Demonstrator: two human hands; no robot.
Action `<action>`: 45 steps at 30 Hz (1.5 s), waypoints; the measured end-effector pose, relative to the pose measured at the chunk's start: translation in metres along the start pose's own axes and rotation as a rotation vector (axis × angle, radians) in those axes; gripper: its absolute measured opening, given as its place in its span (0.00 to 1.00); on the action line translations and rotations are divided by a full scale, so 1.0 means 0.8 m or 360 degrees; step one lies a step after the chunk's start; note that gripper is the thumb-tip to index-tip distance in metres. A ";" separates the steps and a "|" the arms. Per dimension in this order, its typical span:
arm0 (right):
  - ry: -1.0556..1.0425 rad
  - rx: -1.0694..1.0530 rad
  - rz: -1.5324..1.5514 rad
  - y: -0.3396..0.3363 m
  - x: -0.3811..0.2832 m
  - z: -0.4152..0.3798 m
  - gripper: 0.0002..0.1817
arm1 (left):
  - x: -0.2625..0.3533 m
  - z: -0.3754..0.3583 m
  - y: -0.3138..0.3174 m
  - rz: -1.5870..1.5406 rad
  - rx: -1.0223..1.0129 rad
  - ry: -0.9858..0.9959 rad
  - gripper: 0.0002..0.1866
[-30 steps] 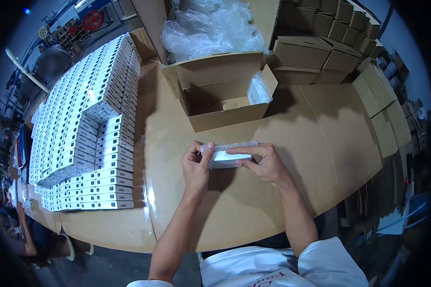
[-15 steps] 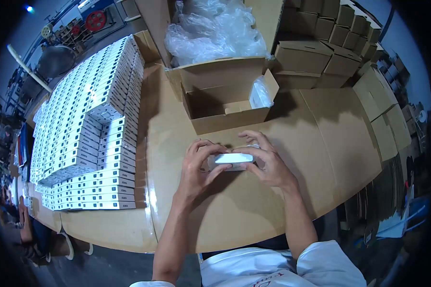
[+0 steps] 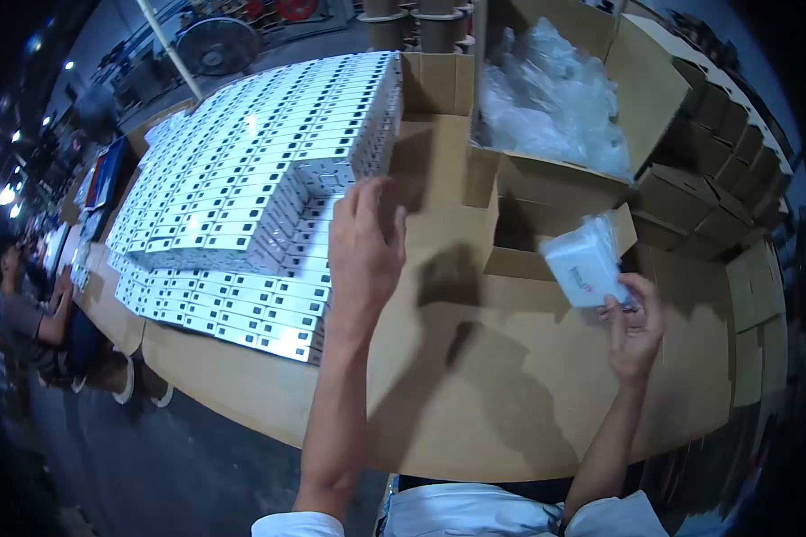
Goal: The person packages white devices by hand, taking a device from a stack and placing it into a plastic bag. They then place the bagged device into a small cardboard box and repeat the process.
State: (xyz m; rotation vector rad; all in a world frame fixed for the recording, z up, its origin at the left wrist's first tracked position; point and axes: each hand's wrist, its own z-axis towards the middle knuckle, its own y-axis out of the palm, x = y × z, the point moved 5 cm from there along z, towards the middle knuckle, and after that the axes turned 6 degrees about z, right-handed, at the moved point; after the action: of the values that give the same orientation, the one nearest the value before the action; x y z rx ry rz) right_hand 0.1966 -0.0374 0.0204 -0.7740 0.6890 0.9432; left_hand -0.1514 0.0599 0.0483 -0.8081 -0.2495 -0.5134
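My right hand pinches one corner of a flat white box in a clear plastic bag. It holds this tilted at the front edge of an open brown carton. My left hand is raised beside the stacked white boxes, near the notch at the stack's right side. Its fingers are apart and slightly bent, with nothing seen in them. The stack stands in many tight rows, each box with a small dark square on its end.
Behind the open carton, a larger carton holds crumpled clear plastic bags. Brown cartons are piled at the right. Brown cardboard covers the table. Another person is at the far left.
My hands have come apart. The right hand has carried the bagged white box right to the carton, while the left has moved up toward the stack. The camera has turned left.
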 end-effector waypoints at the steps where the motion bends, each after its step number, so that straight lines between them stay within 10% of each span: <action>1: -0.0015 0.0094 0.0014 0.002 0.001 0.008 0.14 | -0.020 0.013 -0.008 0.0144 0.0051 -0.0064 0.21; 18: -0.0210 0.0463 -0.1384 0.039 0.020 0.050 0.16 | -0.106 0.028 -0.008 -0.0006 0.0171 -0.0383 0.18; 29: -0.0094 0.0467 -0.0971 0.037 0.038 0.057 0.15 | -0.069 -0.028 -0.043 -0.0675 0.0575 -0.0629 0.08; 35: -0.0058 0.0348 -0.1042 0.045 0.071 0.066 0.15 | -0.008 -0.125 -0.038 -0.1469 0.0629 -0.0936 0.27; 40: 0.0344 0.0616 -0.0480 0.041 0.125 0.068 0.13 | 0.033 -0.206 -0.005 -0.1560 0.0297 -0.1144 0.33; 45: 0.0152 0.0212 -0.1339 0.047 0.087 0.058 0.17 | 0.070 -0.242 0.032 -0.1856 -0.0162 -0.1296 0.31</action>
State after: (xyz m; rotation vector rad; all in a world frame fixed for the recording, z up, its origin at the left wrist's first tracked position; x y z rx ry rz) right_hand 0.2007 0.0448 -0.0192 -0.8832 0.4301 0.0957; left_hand -0.0864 -0.0881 -0.0746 -0.8877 -1.5070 -1.2682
